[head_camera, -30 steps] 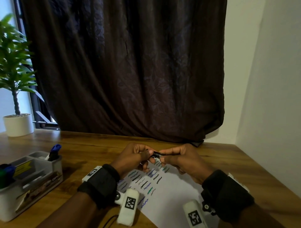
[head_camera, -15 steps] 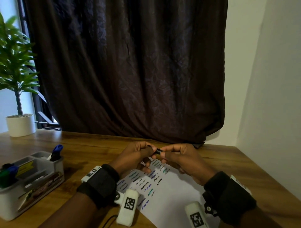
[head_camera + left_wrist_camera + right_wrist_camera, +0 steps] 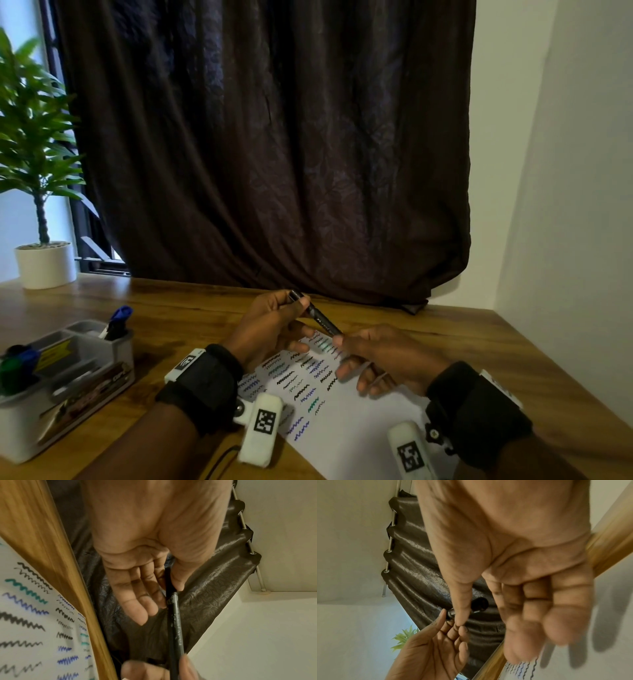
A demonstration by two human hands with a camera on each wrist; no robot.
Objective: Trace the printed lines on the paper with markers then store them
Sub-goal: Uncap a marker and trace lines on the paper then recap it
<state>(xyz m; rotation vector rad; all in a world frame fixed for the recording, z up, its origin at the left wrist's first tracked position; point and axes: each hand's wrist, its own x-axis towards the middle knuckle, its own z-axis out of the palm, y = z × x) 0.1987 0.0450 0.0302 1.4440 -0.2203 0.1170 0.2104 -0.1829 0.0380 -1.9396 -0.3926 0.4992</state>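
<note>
A grey desk organizer [image 3: 68, 373] sits at the near left of the wooden table [image 3: 496, 349]. A blue-capped marker [image 3: 118, 322] stands upright in its far compartment, and dark blue and green markers [image 3: 17, 366] sit in its near left compartment.

Far left, a potted plant [image 3: 37, 192] stands on the table. A dark curtain [image 3: 267, 144] hangs behind the table's far edge.

A white paper [image 3: 342, 421] lies near the middle, marked with rows of black, blue and teal zigzag lines. Both hands hover above its far end.

The left hand [image 3: 270, 325] pinches a black marker [image 3: 317, 317] between thumb and index finger, the other fingers relaxed. The marker slants down to the right. The right hand [image 3: 387, 356] touches the marker's lower end with thumb and index fingertip, the remaining fingers loosely curled.
</note>
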